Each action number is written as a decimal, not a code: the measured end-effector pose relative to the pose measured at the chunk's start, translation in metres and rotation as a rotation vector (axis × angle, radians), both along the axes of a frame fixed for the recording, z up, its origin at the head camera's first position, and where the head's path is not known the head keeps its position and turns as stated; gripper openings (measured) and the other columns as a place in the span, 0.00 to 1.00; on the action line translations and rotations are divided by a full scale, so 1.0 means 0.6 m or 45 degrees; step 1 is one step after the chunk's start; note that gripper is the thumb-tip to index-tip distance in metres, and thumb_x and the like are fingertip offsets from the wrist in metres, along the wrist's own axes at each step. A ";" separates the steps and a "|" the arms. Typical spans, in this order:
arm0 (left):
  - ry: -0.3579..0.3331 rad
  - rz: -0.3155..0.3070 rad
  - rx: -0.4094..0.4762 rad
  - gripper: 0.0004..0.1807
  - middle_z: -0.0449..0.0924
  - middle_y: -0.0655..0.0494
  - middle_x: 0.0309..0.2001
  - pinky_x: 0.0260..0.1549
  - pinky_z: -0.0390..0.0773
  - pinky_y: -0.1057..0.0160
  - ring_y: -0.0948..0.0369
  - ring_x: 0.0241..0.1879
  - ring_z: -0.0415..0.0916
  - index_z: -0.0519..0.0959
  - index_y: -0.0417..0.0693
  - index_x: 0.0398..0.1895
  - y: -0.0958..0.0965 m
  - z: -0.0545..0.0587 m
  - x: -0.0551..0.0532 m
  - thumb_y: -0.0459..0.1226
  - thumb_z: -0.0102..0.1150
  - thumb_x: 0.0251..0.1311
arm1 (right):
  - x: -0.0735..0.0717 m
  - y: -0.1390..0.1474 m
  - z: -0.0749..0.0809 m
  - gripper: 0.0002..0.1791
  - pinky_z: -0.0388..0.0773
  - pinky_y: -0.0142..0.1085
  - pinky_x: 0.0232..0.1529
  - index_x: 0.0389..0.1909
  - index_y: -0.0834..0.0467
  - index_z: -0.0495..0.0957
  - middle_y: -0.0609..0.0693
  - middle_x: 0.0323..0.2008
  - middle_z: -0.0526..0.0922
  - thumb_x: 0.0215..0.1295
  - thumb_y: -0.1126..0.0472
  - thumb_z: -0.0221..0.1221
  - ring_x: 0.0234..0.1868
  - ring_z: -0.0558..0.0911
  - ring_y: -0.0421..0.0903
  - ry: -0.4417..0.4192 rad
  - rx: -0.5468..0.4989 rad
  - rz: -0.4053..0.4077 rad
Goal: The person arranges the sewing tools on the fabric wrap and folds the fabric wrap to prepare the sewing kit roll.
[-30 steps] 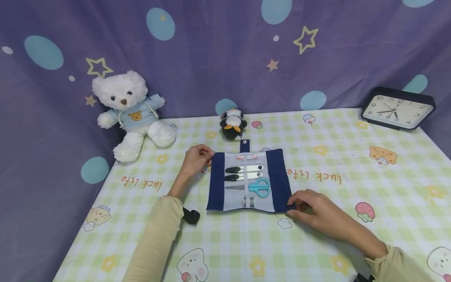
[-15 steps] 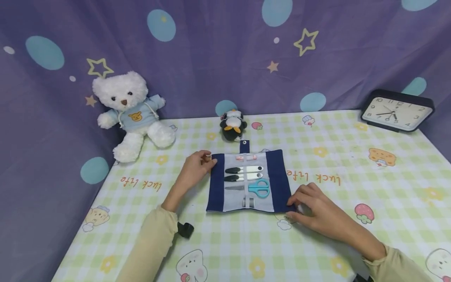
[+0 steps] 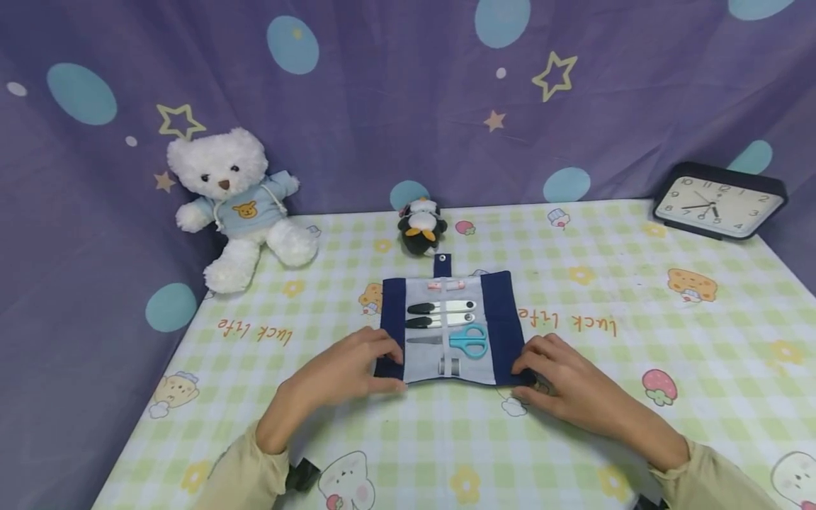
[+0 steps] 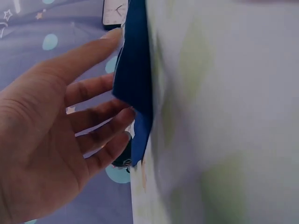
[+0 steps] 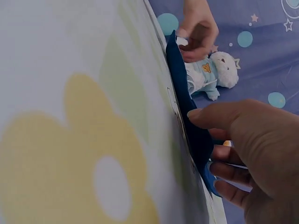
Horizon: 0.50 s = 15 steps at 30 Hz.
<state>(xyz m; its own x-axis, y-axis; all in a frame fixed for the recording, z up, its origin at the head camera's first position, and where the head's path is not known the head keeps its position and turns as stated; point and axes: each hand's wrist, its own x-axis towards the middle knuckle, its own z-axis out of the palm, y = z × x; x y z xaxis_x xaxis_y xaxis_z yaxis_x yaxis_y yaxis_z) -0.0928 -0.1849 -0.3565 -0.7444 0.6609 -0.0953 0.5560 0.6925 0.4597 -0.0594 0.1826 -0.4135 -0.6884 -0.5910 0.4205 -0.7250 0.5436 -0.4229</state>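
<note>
In the head view a navy sewing kit (image 3: pixel 503 319) lies unfolded on the table, its snap tab (image 3: pixel 443 265) pointing away. A white band crosses blue-handled scissors (image 3: pixel 470 341), white-and-black tools (image 3: pixel 446 307), a grey cylindrical item (image 3: pixel 450 366) and a small pink-and-white item (image 3: pixel 446 285). My left hand (image 3: pixel 341 368) is at the near left corner, thumb and fingers apart, fingertips touching the navy cloth. At the near right corner my right hand (image 3: pixel 576 386) has loosely bent fingers on the fabric. Its thumb touches the kit's near edge in the right wrist view.
A penguin plush (image 3: pixel 422 227) sits just beyond the kit. At the back left a white teddy bear (image 3: pixel 232 209) leans on the purple curtain (image 3: pixel 363 106). A black-framed clock (image 3: pixel 720 200) stands at the back right. Checked cloth (image 3: pixel 548 453) covers the table.
My left hand has left the kit's far left corner and come nearer to the near left corner. The right hand has stayed at the near right corner, shifting slightly. The kit lies still.
</note>
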 end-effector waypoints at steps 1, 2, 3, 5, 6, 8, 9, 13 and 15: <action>0.004 -0.013 -0.009 0.16 0.77 0.63 0.44 0.47 0.77 0.54 0.59 0.46 0.75 0.84 0.52 0.46 -0.002 -0.002 0.005 0.49 0.74 0.61 | 0.000 -0.001 0.000 0.16 0.73 0.35 0.41 0.42 0.48 0.83 0.36 0.43 0.76 0.55 0.59 0.78 0.42 0.71 0.36 -0.002 0.002 0.002; 0.017 -0.023 -0.019 0.16 0.77 0.63 0.43 0.46 0.77 0.55 0.60 0.45 0.75 0.84 0.52 0.45 -0.003 -0.005 0.010 0.48 0.75 0.61 | -0.001 -0.001 -0.001 0.16 0.74 0.35 0.40 0.42 0.48 0.83 0.36 0.43 0.76 0.56 0.59 0.77 0.42 0.71 0.36 -0.005 0.003 0.002; 0.029 -0.033 -0.019 0.15 0.77 0.63 0.43 0.46 0.77 0.55 0.60 0.44 0.75 0.84 0.51 0.45 -0.005 -0.008 0.013 0.47 0.75 0.61 | -0.001 -0.001 -0.001 0.16 0.74 0.35 0.40 0.42 0.48 0.83 0.36 0.43 0.76 0.56 0.59 0.78 0.42 0.71 0.36 -0.007 0.004 0.003; 0.065 -0.039 -0.021 0.13 0.76 0.63 0.41 0.44 0.77 0.57 0.62 0.42 0.74 0.84 0.51 0.44 -0.007 -0.014 0.018 0.44 0.75 0.61 | 0.000 -0.001 -0.002 0.16 0.74 0.35 0.40 0.42 0.48 0.83 0.36 0.43 0.76 0.55 0.59 0.78 0.42 0.71 0.36 -0.012 0.002 0.002; 0.081 -0.040 -0.016 0.11 0.76 0.63 0.41 0.43 0.76 0.58 0.63 0.41 0.73 0.84 0.52 0.43 -0.008 -0.017 0.019 0.43 0.75 0.62 | 0.000 -0.001 -0.002 0.16 0.74 0.35 0.40 0.42 0.48 0.83 0.36 0.43 0.76 0.56 0.59 0.77 0.42 0.71 0.35 -0.015 0.002 0.002; 0.114 -0.043 -0.002 0.09 0.76 0.64 0.39 0.41 0.76 0.60 0.64 0.39 0.72 0.83 0.53 0.41 -0.010 -0.022 0.020 0.40 0.74 0.62 | 0.000 -0.001 -0.003 0.16 0.73 0.34 0.39 0.42 0.48 0.83 0.36 0.43 0.75 0.56 0.60 0.77 0.42 0.70 0.35 -0.023 -0.004 0.003; 0.128 -0.044 0.005 0.08 0.76 0.65 0.38 0.41 0.75 0.60 0.64 0.38 0.72 0.83 0.53 0.39 -0.011 -0.024 0.020 0.39 0.74 0.62 | 0.000 -0.001 -0.003 0.15 0.73 0.34 0.39 0.42 0.48 0.83 0.36 0.42 0.75 0.56 0.60 0.77 0.41 0.70 0.35 -0.027 -0.005 0.004; 0.181 -0.064 0.028 0.08 0.77 0.66 0.34 0.39 0.75 0.61 0.65 0.36 0.72 0.81 0.54 0.34 -0.014 -0.026 0.021 0.36 0.73 0.61 | -0.001 -0.001 -0.005 0.15 0.73 0.33 0.39 0.42 0.49 0.83 0.36 0.42 0.75 0.56 0.60 0.77 0.42 0.70 0.35 -0.041 -0.012 0.004; 0.201 -0.075 0.040 0.08 0.78 0.66 0.33 0.39 0.75 0.61 0.65 0.36 0.73 0.80 0.54 0.33 -0.015 -0.026 0.021 0.35 0.73 0.61 | -0.002 -0.001 -0.006 0.15 0.73 0.33 0.40 0.41 0.49 0.83 0.36 0.42 0.75 0.57 0.61 0.77 0.42 0.70 0.35 -0.046 -0.014 0.002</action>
